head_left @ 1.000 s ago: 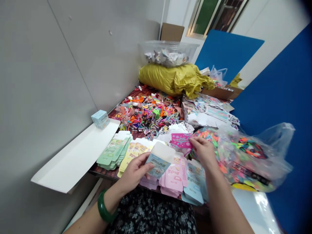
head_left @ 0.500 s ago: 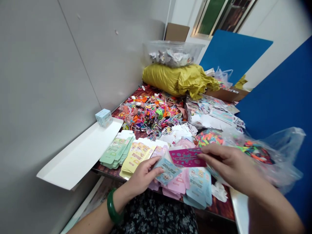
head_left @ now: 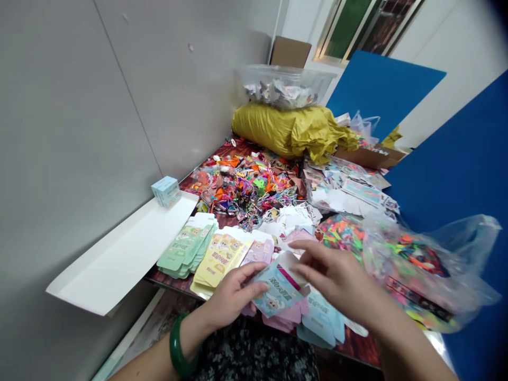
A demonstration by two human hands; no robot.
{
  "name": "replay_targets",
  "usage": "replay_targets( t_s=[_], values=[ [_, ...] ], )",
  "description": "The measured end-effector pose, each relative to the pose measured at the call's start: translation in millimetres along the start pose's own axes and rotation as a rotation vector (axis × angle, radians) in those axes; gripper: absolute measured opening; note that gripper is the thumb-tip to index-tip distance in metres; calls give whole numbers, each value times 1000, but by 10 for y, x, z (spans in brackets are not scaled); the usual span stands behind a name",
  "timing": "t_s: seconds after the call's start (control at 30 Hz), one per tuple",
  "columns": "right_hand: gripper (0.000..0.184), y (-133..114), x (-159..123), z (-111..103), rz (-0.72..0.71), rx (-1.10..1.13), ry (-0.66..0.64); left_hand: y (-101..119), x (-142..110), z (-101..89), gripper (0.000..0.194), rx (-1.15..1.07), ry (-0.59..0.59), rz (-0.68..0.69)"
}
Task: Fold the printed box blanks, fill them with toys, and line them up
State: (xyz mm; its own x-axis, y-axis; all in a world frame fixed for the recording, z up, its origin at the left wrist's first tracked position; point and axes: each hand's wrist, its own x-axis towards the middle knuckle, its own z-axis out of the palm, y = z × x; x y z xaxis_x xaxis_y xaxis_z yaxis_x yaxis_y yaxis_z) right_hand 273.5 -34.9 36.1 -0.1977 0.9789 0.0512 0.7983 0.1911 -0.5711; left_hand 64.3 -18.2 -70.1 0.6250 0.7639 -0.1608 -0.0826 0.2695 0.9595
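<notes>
My left hand [head_left: 240, 293] is closed around a small light-blue paper box [head_left: 275, 296], thumb across its printed front. The box's top is unfolded, and a strip of a magenta card [head_left: 288, 277] shows inside the opening. At that opening is my right hand [head_left: 327, 267], its index finger stretched out and apart from the thumb, fingertips close to the box's flap. Below the box lie flat pink boxes [head_left: 283, 319] and flat light-blue boxes [head_left: 321, 317]. Flat yellow boxes [head_left: 218, 259], green boxes [head_left: 186, 246] and lilac boxes [head_left: 257, 251] are stacked to the left.
A white tray [head_left: 119, 259] along the wall bears a folded blue box [head_left: 166, 191]. Farther back are a pile of colourful trinkets [head_left: 254, 182], a yellow sack [head_left: 286, 132] and a clear bin [head_left: 286, 87]. Plastic bags of bright pieces [head_left: 420, 264] lie at the right.
The magenta card, held out in my right hand before, now sits mostly inside the blue box. My right hand has moved left and its fingers have come off the card. The box's top is spread open.
</notes>
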Motion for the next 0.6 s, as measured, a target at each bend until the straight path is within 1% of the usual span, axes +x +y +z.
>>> replay_targets(
  t_s=[0.07,0.13,0.17,0.2,0.23,0.3,0.33,0.4,0.47,0.5,0.57,0.6],
  values=[
    [23,153,150,-29,40,-28,121,-15,-4,4,43,-58,-8,-45],
    [20,367,382,-8,78,-141,214,-32,-7,27,42,-71,2,-70],
    [22,481,519,27,81,-208,240,-41,-6,45,42,-68,1,-79],
    [26,590,661,75,68,-271,229,-49,-5,62,40,-61,1,-85],
    [30,688,801,131,38,-312,190,-56,-2,78,39,-49,-3,-90],
    [34,839,1051,240,-29,-324,99,-60,0,94,37,-29,-16,-89],
    [32,890,1154,282,-52,-310,65,-56,-1,92,36,-26,-18,-86],
    [22,955,1309,317,-68,-265,35,-38,-11,65,37,-34,-8,-86],
    [11,996,1404,286,-63,-205,35,-16,-24,21,38,-59,18,-96],
    [10,1015,1435,249,-54,-167,50,-7,-30,-2,38,-77,30,-94],
    [7,1058,1470,151,-16,-82,115,1,-30,-41,40,-109,60,-79],
    [9,1078,1474,96,17,-38,167,-1,-23,-54,41,-119,81,-68]
  ],
)
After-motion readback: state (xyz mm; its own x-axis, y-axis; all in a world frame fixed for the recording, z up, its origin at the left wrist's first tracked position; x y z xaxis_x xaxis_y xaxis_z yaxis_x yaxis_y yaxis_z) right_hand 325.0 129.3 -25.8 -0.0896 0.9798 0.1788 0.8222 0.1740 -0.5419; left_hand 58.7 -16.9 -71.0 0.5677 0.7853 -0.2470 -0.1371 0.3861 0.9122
